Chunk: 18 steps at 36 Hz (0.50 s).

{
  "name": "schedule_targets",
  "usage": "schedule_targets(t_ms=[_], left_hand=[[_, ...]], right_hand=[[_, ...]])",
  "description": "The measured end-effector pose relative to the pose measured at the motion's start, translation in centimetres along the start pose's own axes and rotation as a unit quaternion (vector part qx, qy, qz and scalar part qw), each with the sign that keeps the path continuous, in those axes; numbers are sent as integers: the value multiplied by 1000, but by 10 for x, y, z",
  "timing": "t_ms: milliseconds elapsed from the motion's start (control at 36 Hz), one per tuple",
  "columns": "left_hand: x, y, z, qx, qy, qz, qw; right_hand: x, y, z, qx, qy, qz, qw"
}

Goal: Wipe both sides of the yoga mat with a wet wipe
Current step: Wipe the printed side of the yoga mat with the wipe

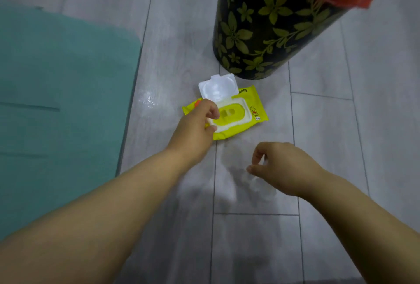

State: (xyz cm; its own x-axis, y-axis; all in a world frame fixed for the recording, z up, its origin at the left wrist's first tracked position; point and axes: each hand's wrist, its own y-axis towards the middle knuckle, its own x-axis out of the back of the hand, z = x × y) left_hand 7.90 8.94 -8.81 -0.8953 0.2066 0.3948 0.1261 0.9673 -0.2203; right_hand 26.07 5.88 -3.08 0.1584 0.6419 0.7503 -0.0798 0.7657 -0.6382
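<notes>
A: What does the left hand [195, 124] have in its grip?

B: Nothing is clearly pinched. Its fingers curl loosely over the near-left edge of the wipes pack [229, 113], thumb and forefinger a narrow gap apart just above the white frame round the opening. Whether they touch the pack, the view does not settle.

A: And the right hand [281, 167]?

B: It hovers over the floor [329, 124], nearer than the pack and to its right, its fingers bent towards the thumb with a small gap. A pale blur sits under it; it may be a wipe, but that cannot be told.

A: So the step is drawing out a wipe?

B: That seems the fair reading. The lid [218, 89] stands flipped up towards the far side, so the slot is exposed. To do it well, the person should press the pack flat with one hand and pinch a single sheet at the slot with the other, pulling straight up so no second sheet trails.

A: Where is the yoga mat [59, 101]?

B: Flat on the floor at the left, green, apart from the pack. A patterned bin [268, 31] stands just beyond the pack.
</notes>
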Motion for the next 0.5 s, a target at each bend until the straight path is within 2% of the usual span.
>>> schedule_targets(t_ms=[222,361,500], left_hand=[[0,11,-2,-28,53,65,996],[32,-23,-8,29,107,119,987],[80,-80,-39,100,201,202,953]], right_hand=[[1,13,-15,-29,8,-13,999],[15,0,0,-28,-22,-17,999],[44,-48,30,12,-49,-30,998]])
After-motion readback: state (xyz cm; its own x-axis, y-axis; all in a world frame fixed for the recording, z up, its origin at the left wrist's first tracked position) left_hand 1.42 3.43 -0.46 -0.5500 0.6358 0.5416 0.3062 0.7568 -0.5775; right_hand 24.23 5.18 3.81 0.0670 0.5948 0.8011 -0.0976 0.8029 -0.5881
